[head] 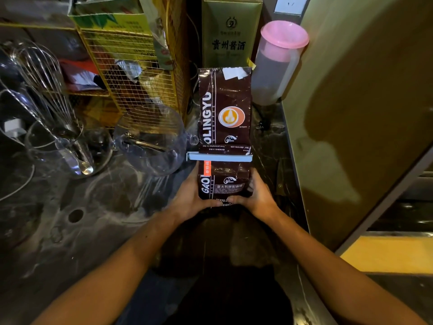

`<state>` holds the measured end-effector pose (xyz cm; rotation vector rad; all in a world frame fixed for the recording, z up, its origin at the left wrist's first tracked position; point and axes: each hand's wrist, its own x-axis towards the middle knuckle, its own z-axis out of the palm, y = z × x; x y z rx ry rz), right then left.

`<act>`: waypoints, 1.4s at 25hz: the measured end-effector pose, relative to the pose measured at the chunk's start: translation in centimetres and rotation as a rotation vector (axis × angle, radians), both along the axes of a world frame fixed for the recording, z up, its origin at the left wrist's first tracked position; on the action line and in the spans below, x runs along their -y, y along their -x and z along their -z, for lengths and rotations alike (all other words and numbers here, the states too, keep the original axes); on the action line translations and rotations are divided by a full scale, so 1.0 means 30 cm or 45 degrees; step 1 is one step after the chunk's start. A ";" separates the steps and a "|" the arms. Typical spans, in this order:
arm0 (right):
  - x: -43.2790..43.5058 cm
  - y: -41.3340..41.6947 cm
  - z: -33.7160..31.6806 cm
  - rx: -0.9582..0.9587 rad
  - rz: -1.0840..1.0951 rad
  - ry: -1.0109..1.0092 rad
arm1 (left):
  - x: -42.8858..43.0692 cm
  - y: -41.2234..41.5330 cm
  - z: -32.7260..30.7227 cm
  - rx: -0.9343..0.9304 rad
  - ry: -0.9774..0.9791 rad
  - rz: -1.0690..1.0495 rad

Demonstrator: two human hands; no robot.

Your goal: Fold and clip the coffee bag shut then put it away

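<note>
At the centre of the frame you have the coffee bag (224, 127) on the table (98, 231), the clip (219, 156) across it, your left hand (195, 195) and right hand (255, 195) at its near end. The glass bowl (152, 139) sits left of it, the whisk (44, 90) further left. The wire basket (140, 73) fills the upper left, the tall box (230, 34) stands behind the bag, and the jug (278, 62) is at upper right.

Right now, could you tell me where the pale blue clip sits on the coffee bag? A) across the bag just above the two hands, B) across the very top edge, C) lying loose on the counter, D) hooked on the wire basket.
A: the pale blue clip spans the coffee bag crosswise, just above where the left hand and right hand grip its lower end.
</note>
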<state>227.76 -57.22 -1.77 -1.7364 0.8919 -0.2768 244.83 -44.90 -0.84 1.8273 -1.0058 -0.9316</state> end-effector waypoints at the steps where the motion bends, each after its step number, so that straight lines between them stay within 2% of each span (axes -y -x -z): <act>1: -0.001 0.000 0.001 -0.011 -0.011 0.014 | -0.007 0.010 -0.002 0.055 0.012 -0.023; 4: 0.009 0.002 -0.010 -0.038 -0.047 0.051 | -0.019 0.026 -0.010 0.172 0.058 -0.057; 8: 0.036 -0.013 -0.033 -0.064 -0.104 0.113 | 0.008 0.029 -0.026 0.009 0.089 -0.123; 13: 0.021 -0.014 -0.050 -0.113 -0.111 0.115 | -0.001 0.027 -0.011 0.179 0.028 -0.081; 21: 0.025 -0.012 -0.051 -0.149 -0.188 0.067 | -0.005 0.016 -0.004 0.195 0.019 -0.046; 26: 0.001 -0.019 -0.057 -0.107 -0.102 0.092 | -0.015 0.002 -0.010 0.171 0.111 -0.062; 35: -0.084 0.009 -0.103 0.074 0.062 0.212 | -0.058 0.011 -0.020 0.278 0.268 -0.044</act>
